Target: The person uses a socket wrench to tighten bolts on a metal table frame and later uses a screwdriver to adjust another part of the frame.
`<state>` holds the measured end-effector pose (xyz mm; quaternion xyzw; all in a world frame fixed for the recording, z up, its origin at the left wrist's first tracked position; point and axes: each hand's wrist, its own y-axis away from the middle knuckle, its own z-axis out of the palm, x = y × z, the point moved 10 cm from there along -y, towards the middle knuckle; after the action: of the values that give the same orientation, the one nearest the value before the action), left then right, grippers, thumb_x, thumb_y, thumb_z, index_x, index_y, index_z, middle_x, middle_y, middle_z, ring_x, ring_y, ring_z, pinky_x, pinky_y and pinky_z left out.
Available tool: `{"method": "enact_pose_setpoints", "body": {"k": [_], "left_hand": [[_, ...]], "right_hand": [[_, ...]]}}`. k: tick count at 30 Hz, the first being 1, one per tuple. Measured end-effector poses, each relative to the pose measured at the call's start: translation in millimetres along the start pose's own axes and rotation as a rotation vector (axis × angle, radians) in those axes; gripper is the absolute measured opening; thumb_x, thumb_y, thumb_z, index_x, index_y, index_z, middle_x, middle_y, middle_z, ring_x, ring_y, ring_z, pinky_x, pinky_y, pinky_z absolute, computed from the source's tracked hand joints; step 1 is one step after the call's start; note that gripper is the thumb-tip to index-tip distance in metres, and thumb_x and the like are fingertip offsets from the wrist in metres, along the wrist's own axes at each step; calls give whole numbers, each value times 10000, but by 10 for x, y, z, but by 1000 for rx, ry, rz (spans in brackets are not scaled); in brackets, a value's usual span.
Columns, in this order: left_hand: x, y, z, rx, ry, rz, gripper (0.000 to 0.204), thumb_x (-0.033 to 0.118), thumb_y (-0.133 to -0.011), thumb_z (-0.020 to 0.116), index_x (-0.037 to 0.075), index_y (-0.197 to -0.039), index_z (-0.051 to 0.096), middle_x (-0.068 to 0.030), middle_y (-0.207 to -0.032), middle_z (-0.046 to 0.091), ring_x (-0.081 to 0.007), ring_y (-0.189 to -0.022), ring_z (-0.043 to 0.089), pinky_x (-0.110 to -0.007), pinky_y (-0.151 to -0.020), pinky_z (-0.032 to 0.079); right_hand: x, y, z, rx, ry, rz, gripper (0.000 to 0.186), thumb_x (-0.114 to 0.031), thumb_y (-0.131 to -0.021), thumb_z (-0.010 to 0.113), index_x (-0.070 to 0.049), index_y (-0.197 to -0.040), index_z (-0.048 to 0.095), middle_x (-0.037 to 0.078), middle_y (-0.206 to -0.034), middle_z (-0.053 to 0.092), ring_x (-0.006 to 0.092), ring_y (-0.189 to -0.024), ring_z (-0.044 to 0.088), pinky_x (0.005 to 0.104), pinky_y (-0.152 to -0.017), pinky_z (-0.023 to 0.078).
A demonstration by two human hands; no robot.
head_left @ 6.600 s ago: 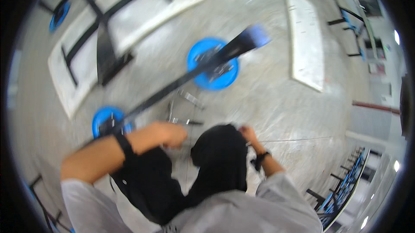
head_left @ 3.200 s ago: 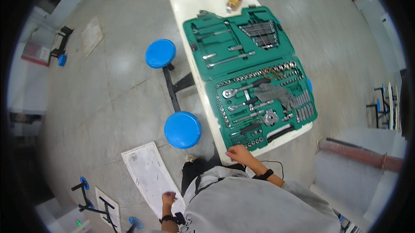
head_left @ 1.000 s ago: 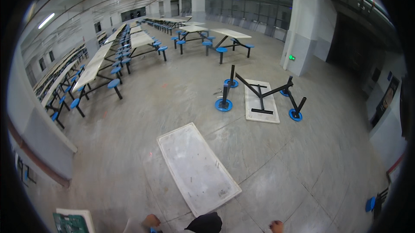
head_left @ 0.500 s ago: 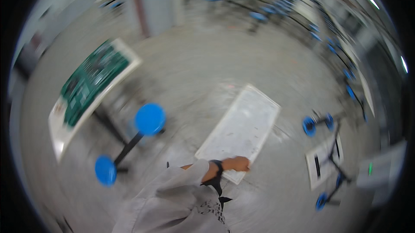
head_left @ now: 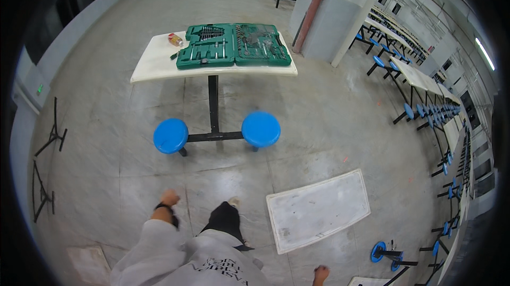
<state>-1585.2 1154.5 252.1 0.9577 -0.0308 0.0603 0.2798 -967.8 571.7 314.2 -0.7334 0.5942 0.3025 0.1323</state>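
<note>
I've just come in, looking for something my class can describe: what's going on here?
A person is on a concrete floor, with nothing visibly held. Their left hand is out in front, and their right hand shows partly at the lower edge, below a white panel lying flat on the floor. Ahead, a white table with two blue seats on its near side bears an open green tool case and a small bottle.
</note>
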Motion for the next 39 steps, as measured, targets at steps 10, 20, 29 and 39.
{"method": "enact_pose_setpoints", "body": {"k": [10,20,29,39], "left_hand": [[-1753,817,706,-244,803,-459,114,109,-687,657,0,-714,638,-90,-608,600,-180,-458,546,-310,-425,489],[-1958,519,581,-34,1381,-414,152,137,-759,543,21,-660,542,-57,-449,458,-141,-353,443,-284,-315,364],[-2236,943,329,-146,1402,-668,90,129,-804,563,40,-796,566,-55,-512,492,-114,-375,427,-249,-333,355],[-2134,-1513,-1519,-14,943,-182,184,162,-773,550,-18,-759,584,-107,-614,588,-190,-574,564,-319,-558,455]], "right_hand": [[-3936,154,3531,-741,617,-1058,227,-217,-702,551,-10,-741,636,208,-778,623,340,-725,608,421,-653,479],[-7581,4318,5374,-1316,364,-1474,213,-172,-724,497,-1,-763,618,182,-644,582,322,-600,567,448,-547,435],[-7747,5747,5770,-1565,598,-1709,209,-154,-665,569,-67,-824,673,143,-861,650,301,-813,624,403,-660,494],[-8911,3914,6441,-1303,440,-1514,178,-158,-697,557,-47,-813,633,167,-787,624,350,-729,606,446,-609,484]]}}
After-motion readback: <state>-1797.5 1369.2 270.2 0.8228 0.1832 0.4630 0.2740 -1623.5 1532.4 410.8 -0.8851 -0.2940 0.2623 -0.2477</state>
